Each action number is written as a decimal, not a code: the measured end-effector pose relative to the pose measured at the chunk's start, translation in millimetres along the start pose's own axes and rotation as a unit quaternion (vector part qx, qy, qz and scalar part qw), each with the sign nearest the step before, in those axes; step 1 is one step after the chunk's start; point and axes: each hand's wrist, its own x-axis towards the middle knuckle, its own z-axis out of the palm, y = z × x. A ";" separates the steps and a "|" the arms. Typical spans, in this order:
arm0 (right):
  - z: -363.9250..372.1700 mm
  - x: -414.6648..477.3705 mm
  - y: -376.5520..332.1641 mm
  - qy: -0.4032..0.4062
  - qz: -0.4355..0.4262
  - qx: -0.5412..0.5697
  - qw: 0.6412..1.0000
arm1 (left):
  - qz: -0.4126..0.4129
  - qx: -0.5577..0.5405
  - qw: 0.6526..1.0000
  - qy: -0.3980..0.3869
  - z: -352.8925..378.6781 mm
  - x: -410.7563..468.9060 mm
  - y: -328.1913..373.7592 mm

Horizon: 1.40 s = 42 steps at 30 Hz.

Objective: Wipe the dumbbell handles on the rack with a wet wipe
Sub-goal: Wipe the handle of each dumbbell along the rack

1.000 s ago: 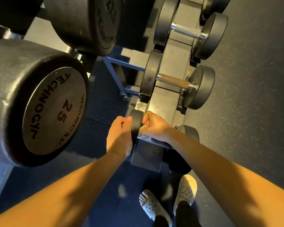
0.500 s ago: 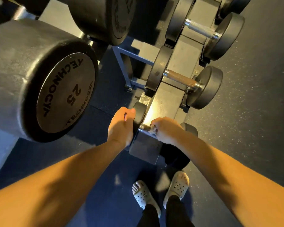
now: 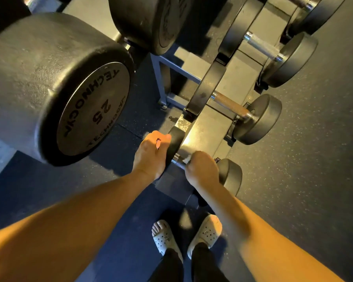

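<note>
The lowest dumbbell on the grey rack (image 3: 210,127) has a small black left head (image 3: 175,143) and right head (image 3: 230,176). My left hand (image 3: 150,153) grips that left head from the side. My right hand (image 3: 202,169) is closed over the chrome handle (image 3: 177,159) with a white wet wipe (image 3: 187,159) peeking out by the thumb. Most of the handle is hidden under my right hand. Above it rest a dumbbell with a brownish handle (image 3: 230,104) and one with a silver handle (image 3: 263,46).
A big black 25 dumbbell (image 3: 86,110) juts out at left, close to my left arm, with another large one (image 3: 151,19) behind it. The floor (image 3: 314,159) is dark speckled rubber. My feet in white clogs (image 3: 165,239) stand below the rack's base.
My right hand has slid to the right along the handle, baring its chrome left end. My left hand keeps its hold on the left head. The view has shifted slightly.
</note>
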 end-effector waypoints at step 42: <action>-90.9 -240.0 -230.3 0.183 -0.070 0.411 0.891 | 0.311 0.013 0.909 -0.276 -302.2 -145.5 71.8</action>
